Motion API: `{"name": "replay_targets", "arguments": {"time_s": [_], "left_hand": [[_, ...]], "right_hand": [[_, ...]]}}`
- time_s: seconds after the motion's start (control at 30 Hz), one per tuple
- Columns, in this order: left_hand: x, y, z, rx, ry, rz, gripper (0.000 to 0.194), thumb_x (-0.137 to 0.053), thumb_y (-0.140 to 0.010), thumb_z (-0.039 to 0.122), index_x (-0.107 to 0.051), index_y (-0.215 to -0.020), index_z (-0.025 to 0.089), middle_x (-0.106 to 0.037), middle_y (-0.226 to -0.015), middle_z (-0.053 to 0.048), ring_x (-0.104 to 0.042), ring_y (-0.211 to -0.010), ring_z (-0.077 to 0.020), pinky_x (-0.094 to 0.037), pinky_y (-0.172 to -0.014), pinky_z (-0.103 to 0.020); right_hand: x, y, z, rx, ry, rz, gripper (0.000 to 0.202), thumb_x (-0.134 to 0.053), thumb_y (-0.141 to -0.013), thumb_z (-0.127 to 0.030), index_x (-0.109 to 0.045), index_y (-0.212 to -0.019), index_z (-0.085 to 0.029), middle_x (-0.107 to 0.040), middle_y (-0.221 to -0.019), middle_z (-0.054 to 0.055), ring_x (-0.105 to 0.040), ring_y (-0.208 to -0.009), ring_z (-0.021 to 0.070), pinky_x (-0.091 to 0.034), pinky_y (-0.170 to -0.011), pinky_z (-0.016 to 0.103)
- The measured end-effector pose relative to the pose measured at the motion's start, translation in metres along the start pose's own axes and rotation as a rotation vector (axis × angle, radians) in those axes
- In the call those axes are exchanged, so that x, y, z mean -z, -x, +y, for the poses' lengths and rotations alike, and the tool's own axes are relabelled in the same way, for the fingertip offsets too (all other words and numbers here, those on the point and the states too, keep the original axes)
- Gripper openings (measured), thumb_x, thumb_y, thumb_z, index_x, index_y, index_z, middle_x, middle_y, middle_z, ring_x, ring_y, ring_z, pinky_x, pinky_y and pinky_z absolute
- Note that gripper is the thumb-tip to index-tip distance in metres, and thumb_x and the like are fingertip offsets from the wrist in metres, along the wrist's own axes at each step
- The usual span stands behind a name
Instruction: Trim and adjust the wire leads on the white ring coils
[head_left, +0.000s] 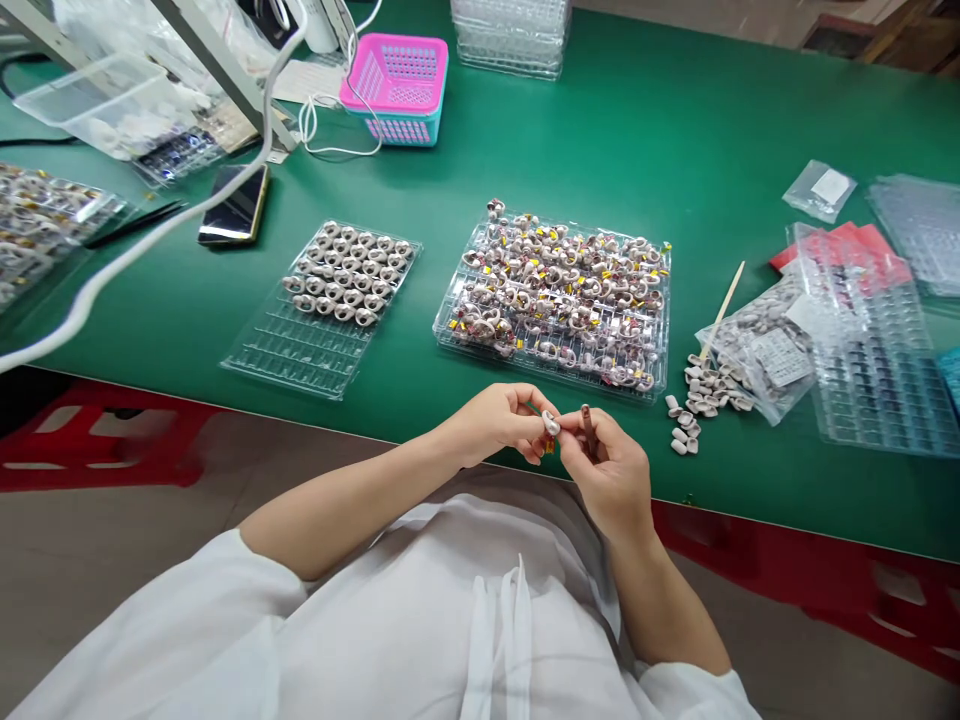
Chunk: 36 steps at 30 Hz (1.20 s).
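Note:
Between my fingertips, just over the table's front edge, is a small light-grey plastic shell [551, 424] with an orange-yellow bit hanging below it. My left hand [504, 422] pinches the shell from the left. My right hand [611, 465] touches it with thumb and fingertip, and a thin brown stick-like tool [588, 428] is tucked in its curled fingers. Ahead lies a clear tray [442, 325] heaped with similar parts carrying yellow and red bits. To the left, a second clear tray [300, 350] holds rows of grey shells [349, 270] in its far part.
Loose grey shells [705, 390] lie at right beside a bag of shells [780, 345], a wooden stick [724, 308] and clear trays [870, 370]. A phone [234, 205], black tweezers [135, 224] and a white cable [172, 222] are at left. A pink basket [397, 75] stands behind.

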<state>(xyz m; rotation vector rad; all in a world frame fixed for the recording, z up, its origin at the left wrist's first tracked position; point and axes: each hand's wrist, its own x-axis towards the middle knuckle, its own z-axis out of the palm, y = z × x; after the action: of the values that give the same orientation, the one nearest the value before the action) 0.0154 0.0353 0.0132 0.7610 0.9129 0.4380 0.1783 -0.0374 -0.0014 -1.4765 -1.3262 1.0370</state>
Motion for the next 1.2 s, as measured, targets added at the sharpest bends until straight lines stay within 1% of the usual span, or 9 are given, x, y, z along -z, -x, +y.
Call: {"name": "replay_targets", "arguments": {"time_s": [0.13, 0.27, 0.43, 0.57, 0.67, 0.8, 0.9, 1.0, 1.2], "left_hand": [[-0.003, 0.0, 0.001, -0.04, -0.04, 0.018, 0.018, -0.079, -0.071, 0.017, -0.065, -0.081, 0.01, -0.071, -0.062, -0.002, -0.064, -0.048, -0.0089, -0.058, -0.052, -0.021], [-0.001, -0.002, -0.001, 0.002, -0.014, -0.014, 0.022, -0.08, -0.073, 0.022, -0.064, -0.083, 0.011, -0.071, -0.063, -0.003, -0.066, -0.05, -0.0096, -0.059, -0.053, -0.022], [0.001, -0.003, -0.003, 0.057, 0.064, -0.072, 0.032, -0.084, -0.07, 0.028, -0.062, -0.086, 0.012, -0.07, -0.062, -0.001, -0.067, -0.052, -0.0108, -0.06, -0.055, -0.024], [0.002, -0.003, 0.0, 0.104, 0.077, -0.108, 0.034, -0.087, -0.067, 0.028, -0.063, -0.085, 0.011, -0.069, -0.062, -0.002, -0.066, -0.053, -0.0109, -0.059, -0.055, -0.023], [0.004, -0.003, 0.002, 0.137, 0.08, -0.152, 0.035, -0.088, -0.065, 0.029, -0.064, -0.083, 0.011, -0.069, -0.062, -0.003, -0.066, -0.054, -0.0112, -0.058, -0.054, -0.023], [0.005, -0.003, 0.003, 0.157, 0.033, -0.168, 0.03, -0.084, -0.068, 0.027, -0.064, -0.083, 0.011, -0.069, -0.061, -0.002, -0.065, -0.053, -0.011, -0.058, -0.054, -0.023], [0.006, -0.003, 0.003, 0.164, -0.066, -0.186, 0.025, -0.081, -0.07, 0.025, -0.064, -0.083, 0.012, -0.068, -0.057, -0.002, -0.066, -0.052, -0.012, -0.057, -0.052, -0.023], [0.007, -0.002, 0.004, 0.136, -0.176, -0.223, 0.021, -0.079, -0.071, 0.021, -0.062, -0.08, 0.013, -0.068, -0.056, -0.001, -0.066, -0.05, -0.0126, -0.058, -0.051, -0.023], [0.007, 0.001, 0.011, 0.107, -0.319, -0.239, 0.01, -0.072, -0.073, 0.015, -0.063, -0.078, 0.013, -0.068, -0.059, 0.001, -0.067, -0.051, -0.0116, -0.059, -0.054, -0.023]], "right_hand": [[0.0, -0.001, 0.0, -0.067, -0.044, 0.008, 0.016, -0.06, -0.09, -0.027, -0.074, -0.097, -0.022, -0.062, -0.078, 0.001, -0.047, -0.061, 0.0117, -0.039, -0.054, 0.025], [0.0, -0.001, 0.001, -0.029, -0.027, 0.024, 0.017, -0.06, -0.09, -0.027, -0.075, -0.098, -0.023, -0.063, -0.084, 0.002, -0.049, -0.066, 0.0125, -0.04, -0.058, 0.025], [0.002, -0.001, 0.001, 0.03, 0.031, 0.033, 0.015, -0.06, -0.09, -0.026, -0.073, -0.095, -0.022, -0.061, -0.083, 0.002, -0.05, -0.065, 0.0118, -0.04, -0.055, 0.024], [0.009, -0.003, -0.003, 0.083, 0.117, -0.043, 0.012, -0.058, -0.09, -0.024, -0.07, -0.093, -0.021, -0.062, -0.084, 0.002, -0.05, -0.062, 0.0112, -0.04, -0.054, 0.024], [0.016, -0.006, -0.006, 0.172, 0.2, -0.116, 0.009, -0.057, -0.09, -0.022, -0.066, -0.09, -0.022, -0.062, -0.085, 0.002, -0.051, -0.064, 0.0118, -0.04, -0.055, 0.025], [0.022, -0.011, -0.008, 0.248, 0.287, -0.191, 0.007, -0.056, -0.09, -0.02, -0.062, -0.088, -0.022, -0.06, -0.084, 0.001, -0.051, -0.064, 0.0119, -0.04, -0.057, 0.025], [0.025, -0.013, -0.009, 0.214, 0.296, -0.266, 0.007, -0.057, -0.087, -0.016, -0.061, -0.085, -0.021, -0.058, -0.081, 0.0, -0.049, -0.064, 0.0114, -0.039, -0.056, 0.024], [0.025, -0.014, -0.009, 0.129, 0.262, -0.324, 0.007, -0.058, -0.085, -0.015, -0.061, -0.081, -0.021, -0.058, -0.077, -0.001, -0.048, -0.061, 0.0106, -0.037, -0.055, 0.023], [0.02, -0.012, -0.008, 0.022, 0.236, -0.307, 0.008, -0.058, -0.086, -0.02, -0.063, -0.081, -0.02, -0.06, -0.073, -0.001, -0.048, -0.06, 0.011, -0.037, -0.055, 0.023]]}}
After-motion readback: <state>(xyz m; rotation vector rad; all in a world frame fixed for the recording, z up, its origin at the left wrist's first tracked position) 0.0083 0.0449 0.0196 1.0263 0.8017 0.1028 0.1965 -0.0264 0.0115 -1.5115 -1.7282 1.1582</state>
